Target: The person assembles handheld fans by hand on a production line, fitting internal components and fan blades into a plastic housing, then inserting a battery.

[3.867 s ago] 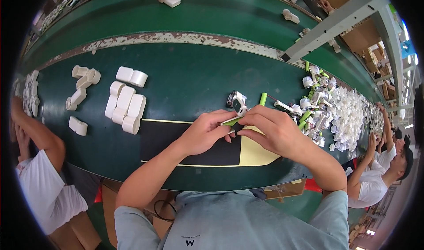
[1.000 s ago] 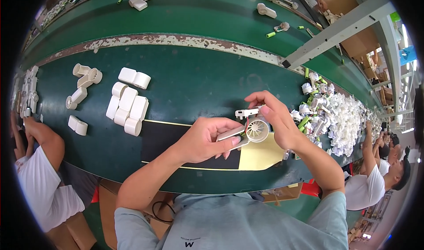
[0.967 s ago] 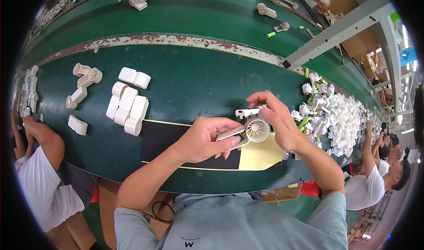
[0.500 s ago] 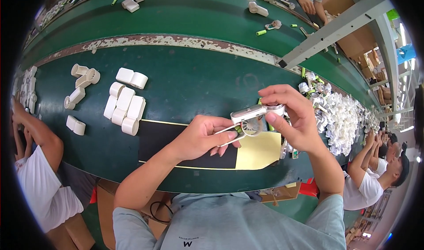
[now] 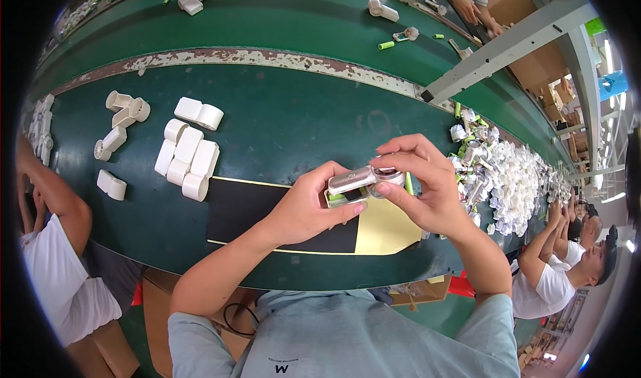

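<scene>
Over the mat, both hands hold a small handheld fan casing in two parts. The upper part (image 5: 352,178) is long, with a silvery face and a round end. My left hand (image 5: 300,208) is closed around the white lower shell (image 5: 332,202), its thumb along the near edge; a bit of green, seemingly a battery, shows inside. My right hand (image 5: 431,191) pinches the round end between thumb and fingers. The two parts lie close together, one above the other; my fingers hide part of the join. Below them lies a black and yellow mat (image 5: 384,234).
White casings (image 5: 189,148) stand grouped at the left, with several more (image 5: 120,121) farther left. A large heap of white parts (image 5: 511,184) is at the right. Beyond a worn rail (image 5: 267,59), a green belt (image 5: 267,18) carries fan parts and green batteries. Other people sit on both sides.
The upper part has come down onto the lower shell, closing the gap between them. My right hand has shifted slightly left. Parts on the far belt have moved a little left.
</scene>
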A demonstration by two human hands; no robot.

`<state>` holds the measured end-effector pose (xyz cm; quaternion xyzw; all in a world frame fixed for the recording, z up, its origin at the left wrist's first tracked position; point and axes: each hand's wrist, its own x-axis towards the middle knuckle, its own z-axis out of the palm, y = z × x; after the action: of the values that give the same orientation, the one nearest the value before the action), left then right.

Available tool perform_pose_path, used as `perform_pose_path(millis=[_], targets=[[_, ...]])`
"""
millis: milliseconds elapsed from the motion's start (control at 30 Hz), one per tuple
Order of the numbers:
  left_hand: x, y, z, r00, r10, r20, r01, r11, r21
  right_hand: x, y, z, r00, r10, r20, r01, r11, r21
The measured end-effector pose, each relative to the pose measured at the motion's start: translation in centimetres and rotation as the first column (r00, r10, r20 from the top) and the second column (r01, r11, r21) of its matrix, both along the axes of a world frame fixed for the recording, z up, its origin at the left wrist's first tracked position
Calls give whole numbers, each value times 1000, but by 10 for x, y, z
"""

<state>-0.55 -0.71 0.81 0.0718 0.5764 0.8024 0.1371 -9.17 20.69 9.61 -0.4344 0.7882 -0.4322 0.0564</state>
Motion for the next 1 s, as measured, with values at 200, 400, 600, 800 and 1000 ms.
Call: perform_pose_path(millis=[200,400,600,800,1000], targets=[[0,6,-3,993,49,108,-63,990,126,-2,-4,-8,999,-16,-52,19,998,53],[0,13,-9,981,181,69,-188,974,123,3,-8,-10,999,-31,10,31,997,69],[-1,16,-15,980,192,60,-198,973,122,4,-4,-13,1000,-8,29,5,994,110],[-6,19,-23,994,69,87,-84,980,182,-6,-7,-7,999,31,31,-36,985,168],[-5,20,-23,979,121,161,-163,947,278,-4,-18,-9,997,-63,41,52,973,227]])
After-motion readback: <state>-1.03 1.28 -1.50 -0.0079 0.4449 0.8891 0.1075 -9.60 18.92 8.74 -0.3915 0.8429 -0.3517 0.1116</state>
